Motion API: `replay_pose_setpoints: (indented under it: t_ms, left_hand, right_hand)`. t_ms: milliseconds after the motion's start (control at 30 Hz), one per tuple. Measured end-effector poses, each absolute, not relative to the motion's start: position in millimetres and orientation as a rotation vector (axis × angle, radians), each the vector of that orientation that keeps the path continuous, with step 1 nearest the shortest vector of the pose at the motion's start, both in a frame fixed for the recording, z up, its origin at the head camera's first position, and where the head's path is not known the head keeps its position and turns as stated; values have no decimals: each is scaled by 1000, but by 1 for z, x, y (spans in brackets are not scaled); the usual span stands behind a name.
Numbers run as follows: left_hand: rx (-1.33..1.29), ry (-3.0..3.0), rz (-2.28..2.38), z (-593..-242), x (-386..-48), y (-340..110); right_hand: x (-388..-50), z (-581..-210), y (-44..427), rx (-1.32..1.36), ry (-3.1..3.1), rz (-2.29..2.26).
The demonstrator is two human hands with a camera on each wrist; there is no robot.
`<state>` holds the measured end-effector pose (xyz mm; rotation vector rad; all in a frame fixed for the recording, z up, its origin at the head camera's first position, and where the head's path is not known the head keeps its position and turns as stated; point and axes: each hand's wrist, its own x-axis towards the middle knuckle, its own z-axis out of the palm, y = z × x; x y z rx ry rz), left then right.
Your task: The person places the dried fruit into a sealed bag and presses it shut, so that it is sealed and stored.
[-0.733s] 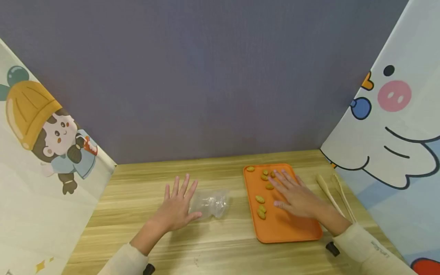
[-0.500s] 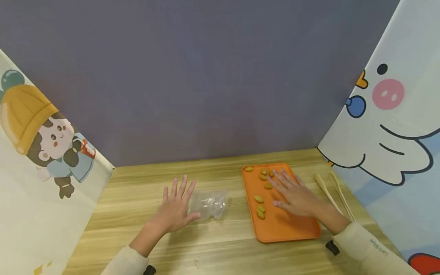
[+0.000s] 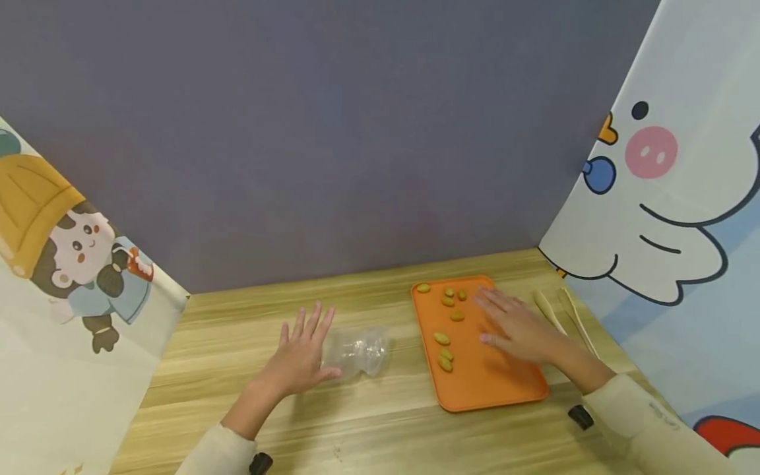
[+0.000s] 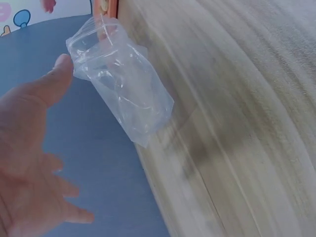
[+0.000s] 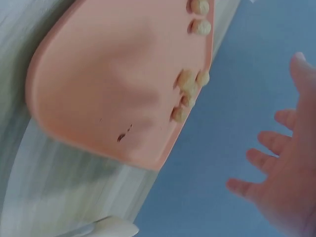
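Note:
My left hand (image 3: pixel 299 359) hovers over the table with fingers spread, just left of a clear plastic bag (image 3: pixel 356 351). In the left wrist view the bag (image 4: pixel 123 84) looks crumpled and open-mouthed, and the thumb lies near its rim in that picture. Above the right part of an orange tray (image 3: pixel 475 389) my right hand (image 3: pixel 522 328) hangs, fingers straight, holding nothing. Several small yellowish-brown oval pieces (image 3: pixel 441 338), perhaps nuts or snacks, lie along the tray's left and far parts. In the right wrist view the pieces (image 5: pixel 200 27) stand clear of the hand.
Right of the tray lie wooden tongs (image 3: pixel 564 313), partly hidden by the right forearm. A grey panel (image 3: pixel 356 145) rises behind the wooden table (image 3: pixel 237 316). Printed cartoon walls (image 3: pixel 671 218) flank both sides.
The head view has shifted slightly, moving the scene leftward. My right hand has moved a little right relative to the tray, uncovering more of the pieces. My left hand stays beside the bag.

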<state>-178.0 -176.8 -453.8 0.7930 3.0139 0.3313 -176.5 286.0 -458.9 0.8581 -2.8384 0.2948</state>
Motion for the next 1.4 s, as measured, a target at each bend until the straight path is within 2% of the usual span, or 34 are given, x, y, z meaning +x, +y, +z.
replay_pose_setpoints:
  t_ms: [800, 1100, 1400]
  left_hand:
    - [899, 2821, 531, -489, -203, -158]
    - [916, 2805, 494, -496, -205, -151]
    - [940, 2789, 515, -495, -204, -153]
  right_hand:
    - [-152, -482, 361, 461, -2789, 364]
    - [-137, -490, 389, 112, -2949, 310]
    - [-132, -499, 405, -52, -3096, 399]
